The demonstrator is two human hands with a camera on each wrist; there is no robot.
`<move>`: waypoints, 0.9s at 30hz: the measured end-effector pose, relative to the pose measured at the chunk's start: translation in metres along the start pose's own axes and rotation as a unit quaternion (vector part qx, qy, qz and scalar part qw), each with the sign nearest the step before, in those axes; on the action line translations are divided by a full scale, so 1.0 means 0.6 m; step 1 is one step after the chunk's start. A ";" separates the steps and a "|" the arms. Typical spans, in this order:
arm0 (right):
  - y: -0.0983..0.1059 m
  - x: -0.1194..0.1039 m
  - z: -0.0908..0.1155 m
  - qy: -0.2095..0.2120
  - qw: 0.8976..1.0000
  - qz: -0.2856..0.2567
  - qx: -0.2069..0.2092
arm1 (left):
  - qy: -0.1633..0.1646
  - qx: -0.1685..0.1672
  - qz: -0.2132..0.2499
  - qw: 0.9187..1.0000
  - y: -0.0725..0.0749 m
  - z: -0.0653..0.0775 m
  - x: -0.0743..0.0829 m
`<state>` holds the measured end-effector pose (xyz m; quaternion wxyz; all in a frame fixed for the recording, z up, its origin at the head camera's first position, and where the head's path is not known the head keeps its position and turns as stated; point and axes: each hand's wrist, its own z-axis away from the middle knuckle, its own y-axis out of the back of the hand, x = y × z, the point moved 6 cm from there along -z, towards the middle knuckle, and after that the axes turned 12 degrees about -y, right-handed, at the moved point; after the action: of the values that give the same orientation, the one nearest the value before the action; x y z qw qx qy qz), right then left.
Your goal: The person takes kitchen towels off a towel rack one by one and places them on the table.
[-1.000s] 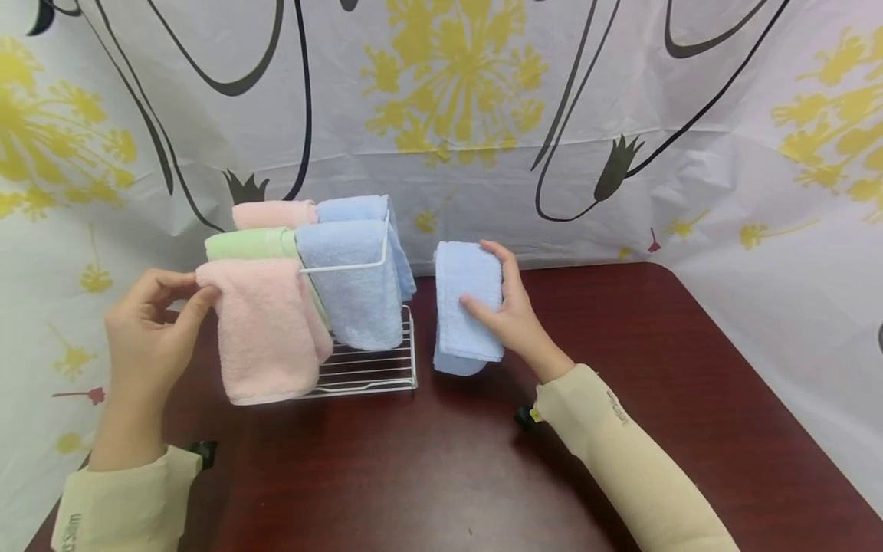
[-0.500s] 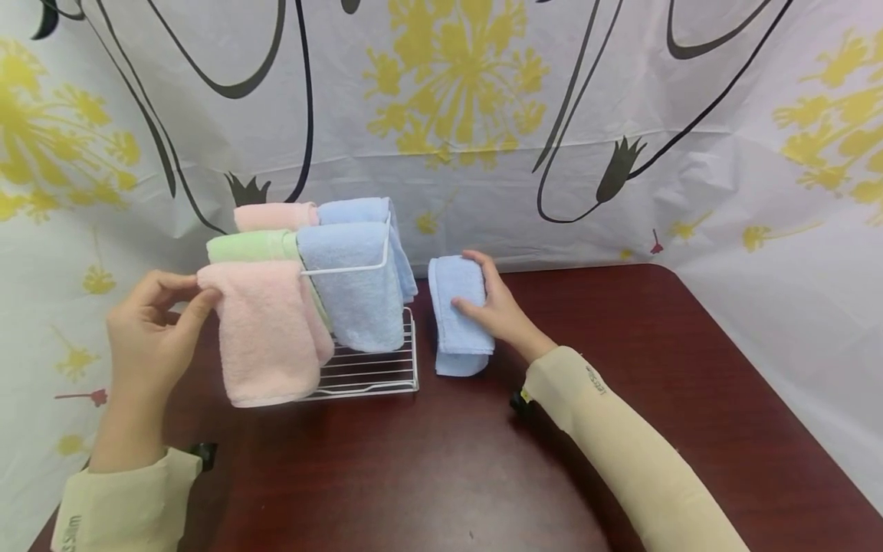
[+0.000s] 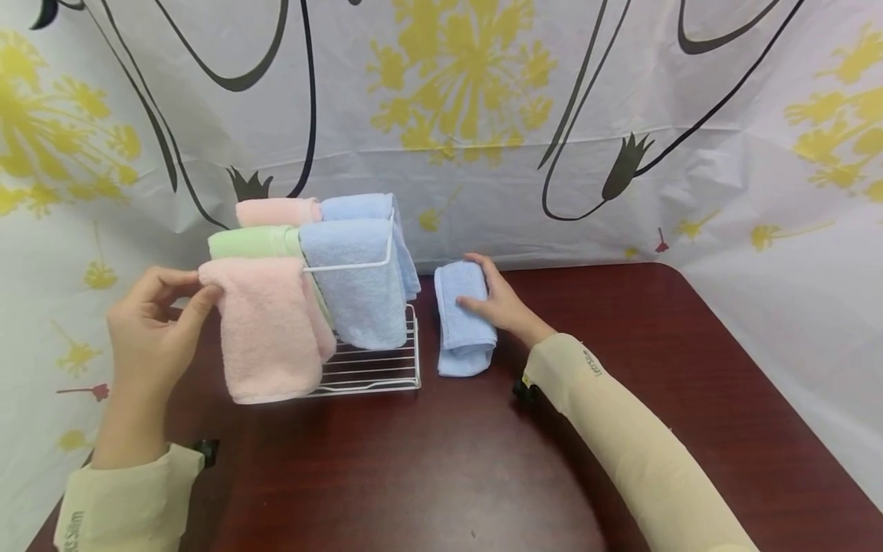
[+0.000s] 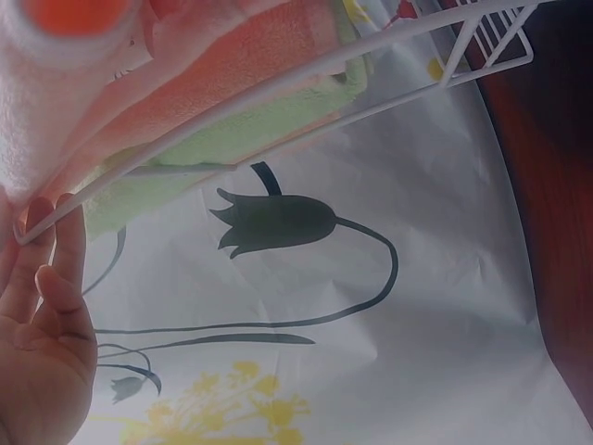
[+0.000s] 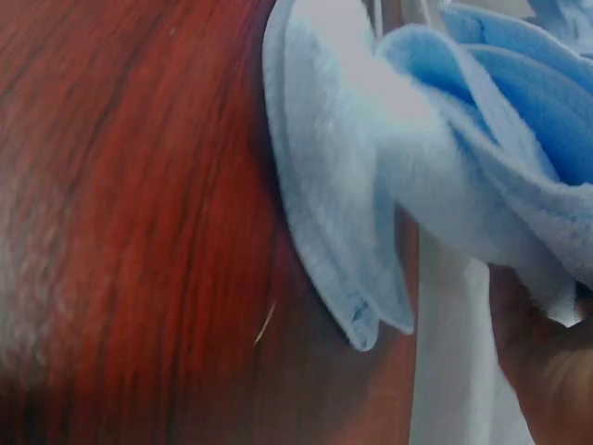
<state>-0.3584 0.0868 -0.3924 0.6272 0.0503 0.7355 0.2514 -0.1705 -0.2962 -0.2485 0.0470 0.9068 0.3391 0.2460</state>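
In the head view, my left hand [image 3: 155,326] pinches the upper left corner of a pink towel [image 3: 269,337] draped over a white wire rack [image 3: 366,383]. The left wrist view shows those fingers at the corner of the rack's rail [image 4: 232,100]. To the right of the rack, my right hand [image 3: 500,303] grips a folded light blue towel [image 3: 464,314], thumb on the near side and fingers behind it. In the right wrist view the blue towel's loose lower folds [image 5: 338,204] lie against the table; its upper layers bunch at the hand.
Behind the pink towel, a green towel [image 3: 251,241], another pink towel [image 3: 276,209] and two blue towels, the nearer blue towel [image 3: 359,284] in front, hang on the rack. Dark red-brown table [image 3: 414,468] lies beneath. A white patterned curtain [image 3: 476,176] stands behind.
My right hand has moved slightly down and left with the blue towel, whose lower part now bunches on the table. The left hand keeps its pinch on the pink towel.
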 end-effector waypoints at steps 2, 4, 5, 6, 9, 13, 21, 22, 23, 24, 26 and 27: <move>0.002 0.009 -0.003 -0.003 1.000 0.012 -0.005 | -0.004 -0.002 0.000 1.000 0.000 -0.001 0.001; 0.004 0.020 -0.005 -0.016 0.999 0.026 -0.010 | -0.009 -0.006 -0.002 1.000 -0.001 -0.003 0.002; 0.005 0.026 -0.005 -0.026 0.999 0.034 -0.013 | -0.010 -0.005 0.001 1.000 -0.001 -0.003 0.002; 0.006 0.033 -0.005 -0.037 0.998 0.041 -0.017 | -0.008 -0.005 0.003 1.000 -0.002 -0.003 0.001; 0.011 0.049 -0.001 -0.082 0.994 0.071 -0.015 | -0.002 0.000 0.013 1.000 -0.003 -0.002 -0.003; 0.018 0.061 0.004 -0.116 0.987 0.111 0.000 | 0.001 0.001 0.015 1.000 -0.001 0.000 -0.003; 0.020 0.081 0.010 -0.165 0.979 0.124 0.000 | 0.002 -0.001 0.003 1.000 -0.001 0.001 0.003; 0.019 0.084 0.010 -0.168 0.978 0.127 0.001 | 0.005 0.004 0.007 1.000 -0.002 0.001 0.002; 0.018 0.085 0.009 -0.169 0.977 0.131 0.001 | 0.009 0.010 0.014 1.000 -0.002 0.001 0.001; 0.017 0.086 0.008 -0.169 0.976 0.135 0.002 | 0.008 0.008 0.014 1.000 -0.002 0.001 0.000; 0.017 0.085 0.007 -0.163 0.976 0.144 0.006 | 0.008 0.007 0.009 1.000 -0.002 0.002 -0.001; 0.017 0.085 0.007 -0.159 0.976 0.149 0.007 | 0.008 0.006 0.006 1.000 -0.002 0.001 -0.001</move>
<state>-0.3677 0.1169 -0.4339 0.6912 0.2032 0.6120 0.3262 -0.1713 -0.2957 -0.2498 0.0369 0.9072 0.3353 0.2514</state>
